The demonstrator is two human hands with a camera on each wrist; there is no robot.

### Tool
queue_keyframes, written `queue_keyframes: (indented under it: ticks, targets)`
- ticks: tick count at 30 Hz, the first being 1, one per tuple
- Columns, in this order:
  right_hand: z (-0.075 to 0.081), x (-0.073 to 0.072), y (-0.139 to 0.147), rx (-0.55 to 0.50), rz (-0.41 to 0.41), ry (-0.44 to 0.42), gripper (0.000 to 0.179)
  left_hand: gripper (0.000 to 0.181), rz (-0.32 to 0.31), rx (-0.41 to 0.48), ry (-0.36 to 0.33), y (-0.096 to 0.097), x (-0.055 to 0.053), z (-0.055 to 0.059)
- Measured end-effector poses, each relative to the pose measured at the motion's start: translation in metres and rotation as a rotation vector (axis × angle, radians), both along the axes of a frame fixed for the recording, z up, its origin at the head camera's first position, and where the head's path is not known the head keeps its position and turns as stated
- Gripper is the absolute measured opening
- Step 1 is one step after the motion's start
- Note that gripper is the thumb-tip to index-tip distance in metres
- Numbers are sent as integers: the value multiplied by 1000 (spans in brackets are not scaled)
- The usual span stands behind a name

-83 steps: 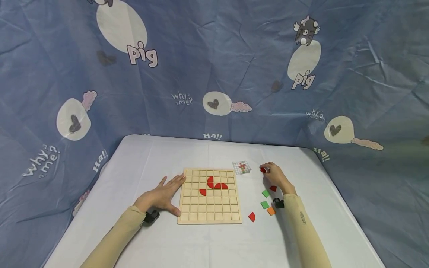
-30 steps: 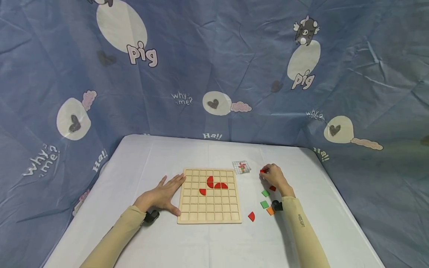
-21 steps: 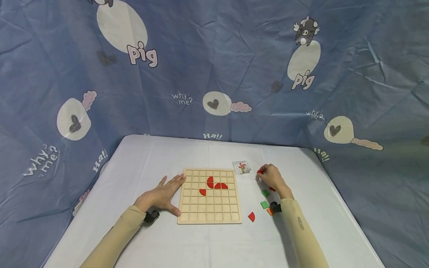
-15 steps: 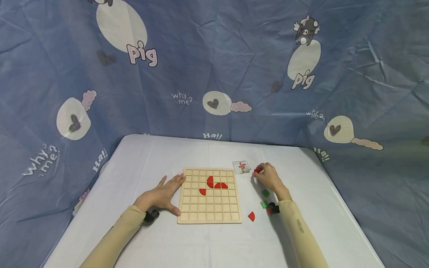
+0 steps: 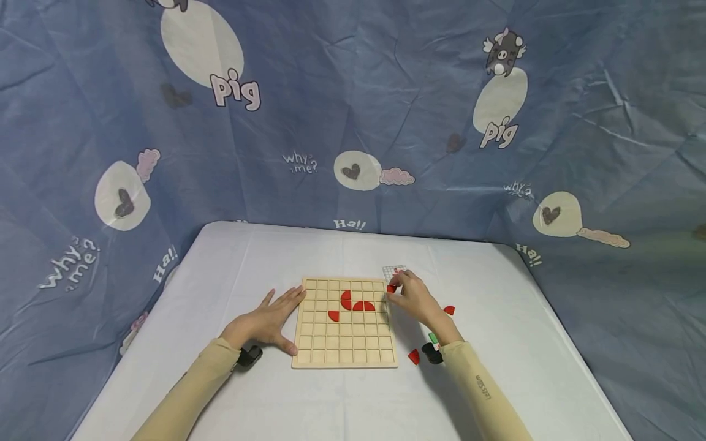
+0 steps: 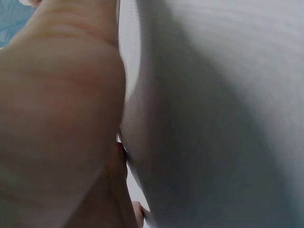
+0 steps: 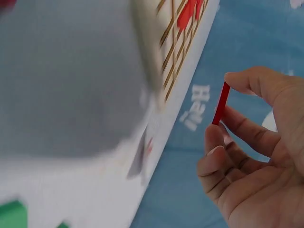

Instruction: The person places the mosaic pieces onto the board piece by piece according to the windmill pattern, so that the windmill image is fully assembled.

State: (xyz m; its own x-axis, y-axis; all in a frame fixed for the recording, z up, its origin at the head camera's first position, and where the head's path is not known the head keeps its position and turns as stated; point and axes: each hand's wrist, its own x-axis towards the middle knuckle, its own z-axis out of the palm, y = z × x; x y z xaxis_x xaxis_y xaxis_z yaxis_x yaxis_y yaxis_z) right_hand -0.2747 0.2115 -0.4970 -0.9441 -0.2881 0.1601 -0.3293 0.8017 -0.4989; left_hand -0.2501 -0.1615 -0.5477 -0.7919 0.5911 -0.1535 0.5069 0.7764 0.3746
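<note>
Right hand (image 5: 417, 301) aloft, pinching red piece (image 7: 221, 103)

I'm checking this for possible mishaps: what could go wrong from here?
The red piece, pinched at opposite edges by the right hand, might slip. The black wrist camera looks close to the green piece in the head view and could nudge it, though its height is unclear.

Before me, a white-covered table (image 5: 276, 404) holds a wooden grid board (image 5: 320, 343), a printed card (image 5: 390, 272) by its far right corner, and, to my right, two red pieces (image 5: 414, 356) and a green piece (image 5: 432, 337).
</note>
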Motion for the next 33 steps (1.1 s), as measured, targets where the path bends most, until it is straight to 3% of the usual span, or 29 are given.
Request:
queue_keyframes:
  ticks: [9, 14, 22, 33]
  targets:
    - [-2, 20, -41, 47, 171, 41, 22, 142, 6, 3, -11, 1, 1, 2]
    - [-6, 26, -58, 96, 224, 60, 22, 141, 2, -1, -5, 1, 2, 2]
    - [-12, 31, -78, 87, 267, 29, 22, 141, 2, 10, -5, 0, 2, 2]
    - [-21, 31, -88, 181, 291, -6, 21, 141, -2, 4, 1, 1, 1, 2]
